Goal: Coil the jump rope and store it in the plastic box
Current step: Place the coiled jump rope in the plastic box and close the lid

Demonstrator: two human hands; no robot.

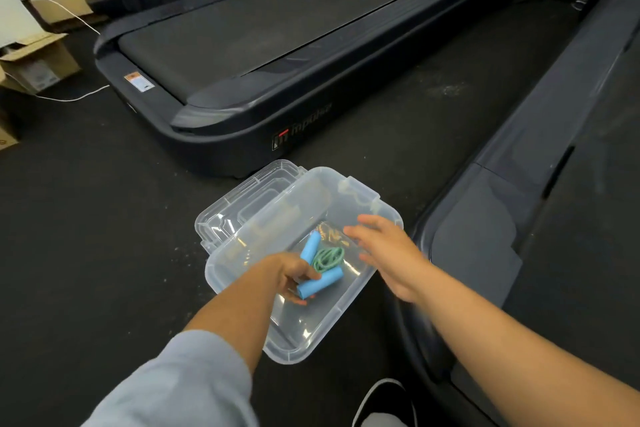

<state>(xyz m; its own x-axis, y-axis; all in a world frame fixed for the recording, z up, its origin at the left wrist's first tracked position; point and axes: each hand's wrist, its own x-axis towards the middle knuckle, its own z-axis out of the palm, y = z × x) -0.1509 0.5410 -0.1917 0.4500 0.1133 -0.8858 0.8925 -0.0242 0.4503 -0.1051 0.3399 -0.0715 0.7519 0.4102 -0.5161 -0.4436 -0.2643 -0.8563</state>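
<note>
Jump rope point(323, 263) inside the clear plastic box point(349, 319), green cord bundled between two blue handles. Left hand point(291, 276) inside the box, fingers curled round the nearer handle point(320, 282). Right hand point(384, 250) above the box's right rim, fingers spread and relaxed, holding nothing. Clear lid point(239, 204) tucked partly under the box's far left side. All on dark floor point(86, 218), just before a black treadmill point(277, 45); cardboard boxes point(38, 62) far left.
</note>
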